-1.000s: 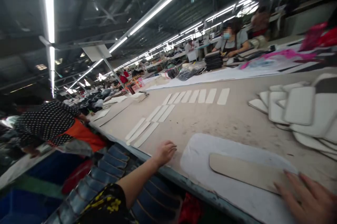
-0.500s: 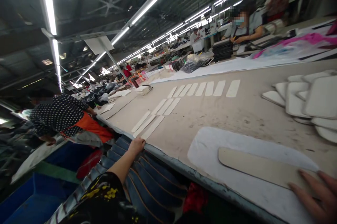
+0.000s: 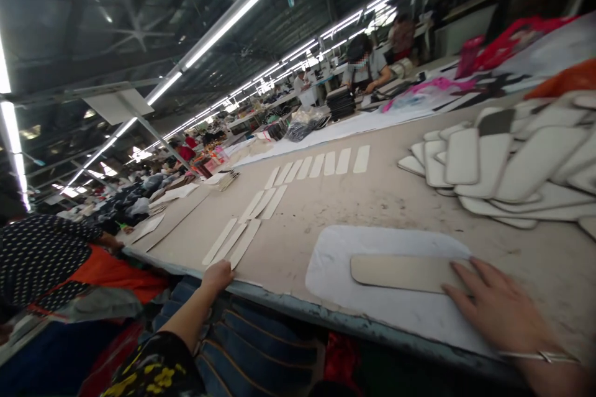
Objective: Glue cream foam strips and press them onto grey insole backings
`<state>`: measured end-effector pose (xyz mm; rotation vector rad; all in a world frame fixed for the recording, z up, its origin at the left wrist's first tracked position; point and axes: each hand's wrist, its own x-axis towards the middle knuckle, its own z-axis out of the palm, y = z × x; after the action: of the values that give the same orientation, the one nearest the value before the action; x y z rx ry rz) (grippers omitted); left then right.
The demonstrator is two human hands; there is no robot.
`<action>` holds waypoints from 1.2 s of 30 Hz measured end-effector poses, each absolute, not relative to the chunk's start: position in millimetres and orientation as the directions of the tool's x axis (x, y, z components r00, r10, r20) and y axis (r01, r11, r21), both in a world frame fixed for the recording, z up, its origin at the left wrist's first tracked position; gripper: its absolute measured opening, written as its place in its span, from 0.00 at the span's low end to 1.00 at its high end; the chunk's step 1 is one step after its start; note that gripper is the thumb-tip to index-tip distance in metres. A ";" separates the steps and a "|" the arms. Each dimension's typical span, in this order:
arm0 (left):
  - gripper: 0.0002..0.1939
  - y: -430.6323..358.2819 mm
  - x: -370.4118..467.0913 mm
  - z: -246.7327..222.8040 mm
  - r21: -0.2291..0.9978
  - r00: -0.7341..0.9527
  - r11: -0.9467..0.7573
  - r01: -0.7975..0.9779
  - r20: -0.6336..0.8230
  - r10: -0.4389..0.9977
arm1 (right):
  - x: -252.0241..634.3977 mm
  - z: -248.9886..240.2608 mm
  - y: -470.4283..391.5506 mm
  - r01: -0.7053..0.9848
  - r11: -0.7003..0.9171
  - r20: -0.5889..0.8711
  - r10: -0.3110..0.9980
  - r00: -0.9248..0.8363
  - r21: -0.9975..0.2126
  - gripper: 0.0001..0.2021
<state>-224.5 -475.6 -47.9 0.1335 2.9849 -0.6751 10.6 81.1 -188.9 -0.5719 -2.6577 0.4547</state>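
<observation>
My left hand (image 3: 218,277) is at the near edge of the table, its fingers curled closed over the near end of a pale strip (image 3: 246,243); the fingertips are hidden. Two similar strips lie just beside it. My right hand (image 3: 503,307), a thin bracelet at its wrist, lies flat with fingers spread on the right end of a long beige panel (image 3: 395,271) with rounded corners. That panel rests on a white sheet (image 3: 333,260) with rounded corners.
More pale strips (image 3: 316,165) lie in rows on the beige table (image 3: 288,260). Rounded pale panels (image 3: 542,161) are heaped at right. A person in a dotted top (image 3: 44,254) bends at left; another person (image 3: 367,68) works across the table. Blue fabric (image 3: 261,338) hangs below the edge.
The view has swung right, showing more of the heap. My right hand has come further into view, still on the panel. My left hand remains at the strip's near end.
</observation>
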 end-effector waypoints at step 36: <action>0.05 -152.0 -185.5 -39.2 0.722 -0.486 0.658 0.216 -0.505 0.713 | 24.1 -121.8 98.6 0.433 0.244 -0.097 0.771 -0.629 -0.868 0.15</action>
<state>-185.5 -152.0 -39.2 0.7203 2.0296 0.7473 24.1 98.6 -121.8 -1.1087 -2.1726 1.3399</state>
